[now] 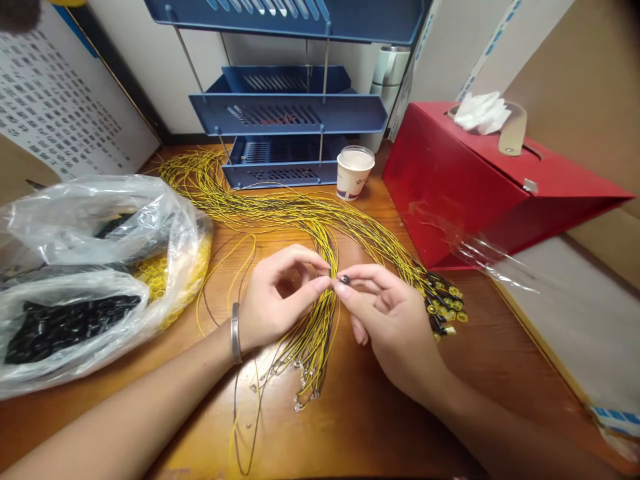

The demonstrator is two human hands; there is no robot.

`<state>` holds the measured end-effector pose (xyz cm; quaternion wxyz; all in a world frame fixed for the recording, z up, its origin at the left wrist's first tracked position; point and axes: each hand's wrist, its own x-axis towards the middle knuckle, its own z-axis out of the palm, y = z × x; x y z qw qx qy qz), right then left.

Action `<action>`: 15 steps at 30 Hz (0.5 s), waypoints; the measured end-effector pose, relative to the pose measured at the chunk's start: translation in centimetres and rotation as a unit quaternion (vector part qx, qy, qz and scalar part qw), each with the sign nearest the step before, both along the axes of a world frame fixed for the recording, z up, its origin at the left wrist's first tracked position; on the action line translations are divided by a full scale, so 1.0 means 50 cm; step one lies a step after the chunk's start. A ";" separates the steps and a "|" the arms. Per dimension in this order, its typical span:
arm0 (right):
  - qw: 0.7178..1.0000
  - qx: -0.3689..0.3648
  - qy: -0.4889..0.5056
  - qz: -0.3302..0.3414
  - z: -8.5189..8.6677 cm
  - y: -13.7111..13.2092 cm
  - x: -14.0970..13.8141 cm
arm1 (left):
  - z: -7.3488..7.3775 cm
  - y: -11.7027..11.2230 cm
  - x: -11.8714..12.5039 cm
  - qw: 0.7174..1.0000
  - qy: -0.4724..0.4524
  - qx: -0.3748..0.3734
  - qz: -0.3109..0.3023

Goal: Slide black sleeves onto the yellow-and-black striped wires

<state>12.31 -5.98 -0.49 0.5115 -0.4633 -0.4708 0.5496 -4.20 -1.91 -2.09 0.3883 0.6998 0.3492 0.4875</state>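
Note:
My left hand [287,283], with a grey band on its wrist, is closed in a pinch over the wire bundle. What lies between its fingertips is too small to make out. My right hand [383,303] pinches a small black cap-like part [344,280] between thumb and forefinger, its tips almost meeting the left ones. Beneath both hands runs a bundle of thin yellow and black wires [305,333], with small clear tips at the near end. A loose yellow and black wire pair [235,407] loops beside and below my left wrist.
Left stand plastic bags [100,253] with black pieces [70,327] and yellow rings [173,280]. More wires end in black and yellow fittings [445,303] at right. Behind are a blue tiered tray [295,115], a paper cup [354,175] and a red tissue box [450,180].

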 end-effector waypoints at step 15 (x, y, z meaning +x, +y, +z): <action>0.998 0.027 -0.056 -0.021 -0.006 0.005 0.000 | 0.000 0.001 0.007 0.997 0.007 0.061 0.048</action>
